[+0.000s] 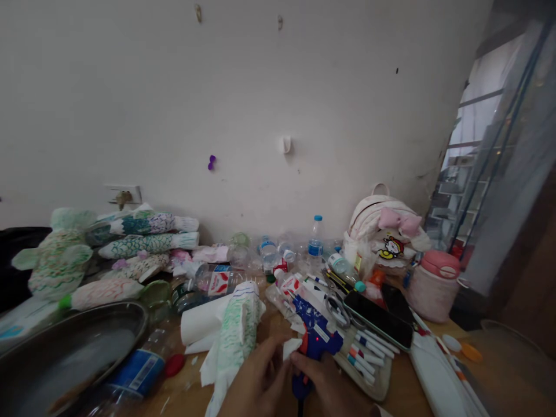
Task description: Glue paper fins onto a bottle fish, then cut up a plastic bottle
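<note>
Carefully, I'm watching the left hand [264, 373] and right hand [322, 373] pinching a paper scrap [292, 347] between them; just beyond, a powered-looking hot-glue gun [319, 333] is lying, so slipping fingers could be getting burned.

I see pale backpack [365, 215] with pink bow [388, 219], against wall [243, 104] | pink lidded jar [435, 292] just beside | dark-screened phone [379, 318], lying flat | purple hook [211, 163] on wall, lower left of white hook [285, 144]
</note>
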The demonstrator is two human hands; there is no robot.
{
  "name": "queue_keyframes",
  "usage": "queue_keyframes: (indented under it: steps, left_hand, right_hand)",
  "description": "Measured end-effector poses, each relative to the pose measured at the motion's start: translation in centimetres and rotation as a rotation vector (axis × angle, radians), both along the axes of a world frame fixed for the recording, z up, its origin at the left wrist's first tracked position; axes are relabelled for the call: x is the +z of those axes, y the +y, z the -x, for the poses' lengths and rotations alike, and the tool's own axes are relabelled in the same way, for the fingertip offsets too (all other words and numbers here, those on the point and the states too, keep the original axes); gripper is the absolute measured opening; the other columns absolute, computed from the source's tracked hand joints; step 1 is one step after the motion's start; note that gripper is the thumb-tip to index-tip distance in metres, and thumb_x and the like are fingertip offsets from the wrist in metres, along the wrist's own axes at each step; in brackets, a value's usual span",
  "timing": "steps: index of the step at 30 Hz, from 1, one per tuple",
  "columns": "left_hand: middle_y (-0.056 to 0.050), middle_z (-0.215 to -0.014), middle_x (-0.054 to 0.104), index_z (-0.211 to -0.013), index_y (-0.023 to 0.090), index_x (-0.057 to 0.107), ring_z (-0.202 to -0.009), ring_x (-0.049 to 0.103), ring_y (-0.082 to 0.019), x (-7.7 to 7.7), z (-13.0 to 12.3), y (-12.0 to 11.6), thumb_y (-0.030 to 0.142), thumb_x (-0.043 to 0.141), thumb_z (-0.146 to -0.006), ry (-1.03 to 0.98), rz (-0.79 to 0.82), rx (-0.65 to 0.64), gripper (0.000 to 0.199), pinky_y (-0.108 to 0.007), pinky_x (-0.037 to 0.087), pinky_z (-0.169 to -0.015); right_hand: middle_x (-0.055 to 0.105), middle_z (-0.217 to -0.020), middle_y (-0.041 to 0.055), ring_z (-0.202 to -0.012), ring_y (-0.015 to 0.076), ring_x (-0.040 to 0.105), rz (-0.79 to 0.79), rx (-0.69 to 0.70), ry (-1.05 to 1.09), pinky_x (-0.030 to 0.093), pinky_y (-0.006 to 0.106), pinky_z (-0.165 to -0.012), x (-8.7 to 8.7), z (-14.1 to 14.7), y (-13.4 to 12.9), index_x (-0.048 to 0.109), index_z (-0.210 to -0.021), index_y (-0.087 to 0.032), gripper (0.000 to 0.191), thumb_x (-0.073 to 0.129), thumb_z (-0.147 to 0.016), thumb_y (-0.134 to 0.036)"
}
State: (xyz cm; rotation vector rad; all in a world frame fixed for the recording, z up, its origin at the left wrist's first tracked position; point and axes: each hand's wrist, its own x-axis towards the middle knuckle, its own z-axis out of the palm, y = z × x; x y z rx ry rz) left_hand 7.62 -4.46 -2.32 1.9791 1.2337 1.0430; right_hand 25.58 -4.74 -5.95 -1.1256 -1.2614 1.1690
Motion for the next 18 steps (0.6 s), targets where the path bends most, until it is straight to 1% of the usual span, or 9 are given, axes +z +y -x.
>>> queue_keyframes:
  steps: [2,5,6,8,10,11,13,16,18]
  left_hand:
    - [-0.004,-0.081,0.069,-0.107,0.02,0.064,-0.07,0.06,-0.019,0.0,0.2,0.1,0.034,0.048,-0.086,-0.028,0.001,-0.002,0.029,-0.027,0.048,-0.065]
    - [-0.005,-0.09,0.07,-0.105,0.023,0.067,-0.08,0.062,-0.02,-0.2,0.5,0.5,0.034,0.05,-0.084,-0.105,-0.023,-0.014,0.029,-0.028,0.049,-0.074]
    - [-0.005,-0.091,0.071,-0.105,0.023,0.067,-0.082,0.062,-0.021,-0.4,0.6,0.6,0.034,0.05,-0.083,-0.134,-0.022,-0.018,0.03,-0.029,0.049,-0.076]
    - [-0.005,-0.09,0.071,-0.105,0.024,0.068,-0.081,0.062,-0.021,-0.7,0.6,0.8,0.034,0.052,-0.082,-0.168,-0.001,-0.015,0.03,-0.029,0.05,-0.076]
    - [-0.005,-0.084,0.07,-0.105,0.023,0.069,-0.076,0.061,-0.02,-1.0,0.6,1.0,0.034,0.053,-0.081,-0.165,0.022,0.009,0.031,-0.029,0.05,-0.072]
    - [-0.005,-0.083,0.07,-0.106,0.022,0.069,-0.075,0.061,-0.02,-1.1,0.6,1.0,0.034,0.053,-0.081,-0.156,0.03,0.019,0.032,-0.029,0.05,-0.071]
    - [-0.004,-0.081,0.069,-0.108,0.022,0.068,-0.074,0.06,-0.02,-1.3,0.5,0.9,0.034,0.052,-0.082,-0.14,0.036,0.028,0.033,-0.03,0.05,-0.071]
    - [-0.004,-0.079,0.067,-0.111,0.021,0.066,-0.072,0.059,-0.019,-1.4,0.4,0.7,0.036,0.051,-0.084,-0.124,0.035,0.012,0.034,-0.029,0.049,-0.069]
    - [-0.003,-0.077,0.066,-0.112,0.02,0.064,-0.068,0.057,-0.018,-1.5,0.3,0.7,0.036,0.049,-0.085,-0.113,0.032,-0.003,0.035,-0.029,0.048,-0.067]
  right_hand:
    - [0.071,-0.097,0.0017,-0.114,0.0319,0.05,0.024,-0.02,-0.056,0.037,0.034,-0.096,-1.2,-0.1,0.1,0.075,-0.083,-0.03,0.029,0.08,-0.055,-0.037]
    - [0.069,-0.106,0.0011,-0.112,0.032,0.052,0.036,-0.045,-0.108,0.037,0.036,-0.097,-3.3,0.2,0.3,0.075,-0.087,-0.031,0.033,0.079,-0.056,-0.04]
    - [0.068,-0.11,0.0004,-0.113,0.0324,0.051,0.031,-0.026,-0.122,0.036,0.037,-0.099,-3.8,0.3,0.4,0.075,-0.091,-0.032,0.036,0.078,-0.056,-0.041]
    - [0.066,-0.115,-0.0002,-0.117,0.0336,0.049,0.009,-0.01,-0.149,0.03,0.039,-0.104,-4.6,0.2,0.4,0.074,-0.096,-0.033,0.041,0.077,-0.056,-0.041]
    - [0.067,-0.114,0.0006,-0.119,0.0333,0.048,-0.012,0.006,-0.169,0.024,0.041,-0.107,-4.6,0.0,0.3,0.074,-0.097,-0.032,0.037,0.075,-0.061,-0.042]
    - [0.068,-0.112,0.0011,-0.118,0.0325,0.048,-0.019,0.011,-0.165,0.023,0.041,-0.107,-4.4,-0.1,0.2,0.075,-0.096,-0.031,0.034,0.073,-0.064,-0.042]
    - [0.069,-0.108,0.0022,-0.115,0.031,0.051,-0.021,0.002,-0.119,0.028,0.039,-0.105,-3.7,-0.1,0.2,0.075,-0.092,-0.029,0.029,0.072,-0.067,-0.042]
    - [0.071,-0.101,0.0027,-0.109,0.03,0.053,0.016,-0.06,-0.032,0.037,0.034,-0.096,-2.7,0.2,0.3,0.075,-0.084,-0.029,0.027,0.078,-0.059,-0.04]
    - [0.071,-0.096,0.002,-0.106,0.0292,0.054,0.039,-0.08,-0.025,0.039,0.032,-0.092,-2.0,0.5,0.4,0.075,-0.081,-0.029,0.027,0.08,-0.056,-0.039]
